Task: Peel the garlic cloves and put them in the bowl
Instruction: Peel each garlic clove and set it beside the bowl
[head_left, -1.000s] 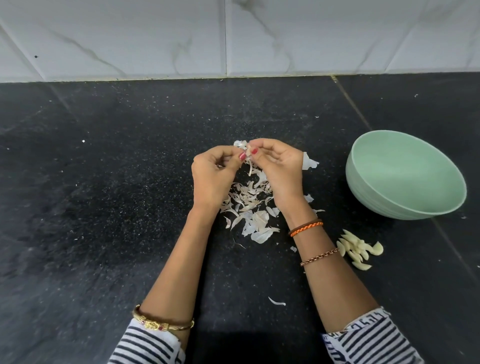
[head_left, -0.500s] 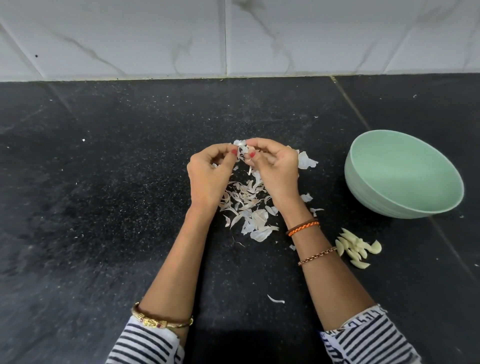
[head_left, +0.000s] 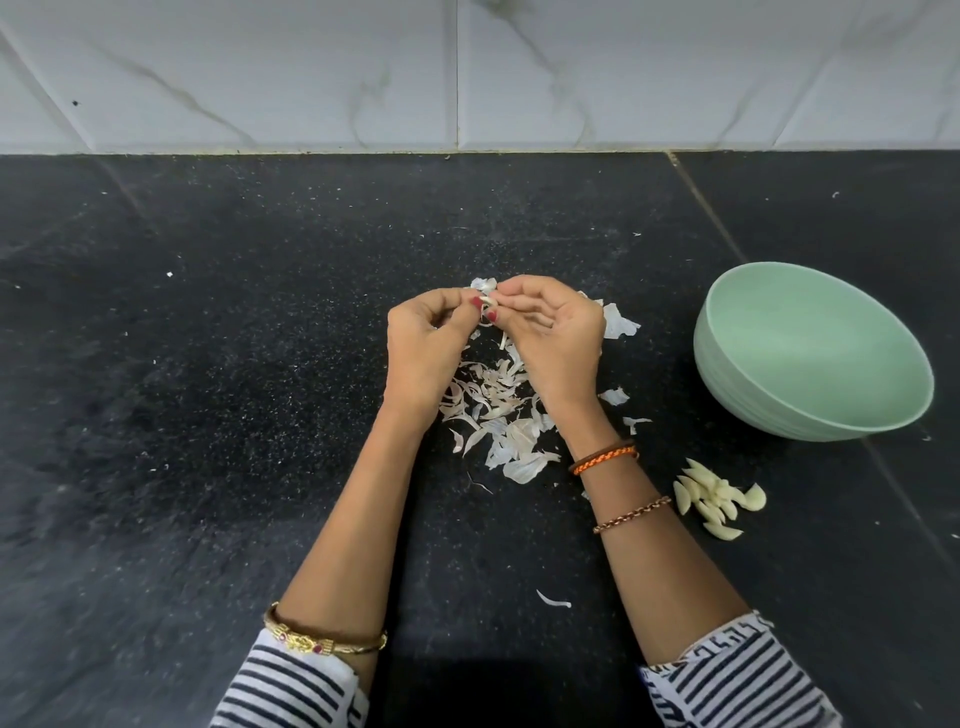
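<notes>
Both hands meet above the middle of the black counter. My left hand (head_left: 423, 348) and my right hand (head_left: 550, 338) pinch one small garlic clove (head_left: 487, 301) between their fingertips, with a flake of skin sticking up behind it. A heap of papery garlic skins (head_left: 498, 415) lies under and between the wrists. Several peeled cloves (head_left: 717, 499) lie in a small pile to the right of my right forearm. The pale green bowl (head_left: 810, 410) stands at the right, tilted, and its visible inside holds nothing.
The black speckled counter (head_left: 208, 415) stretches to the left and front. A white marble-tiled wall (head_left: 467, 73) closes the back. Loose skin bits lie near the bowl side (head_left: 618, 325) and one (head_left: 553, 601) between my forearms.
Both hands have stayed together over the skin heap, working the clove with small finger shifts. The bowl and the pile of peeled cloves have not moved.
</notes>
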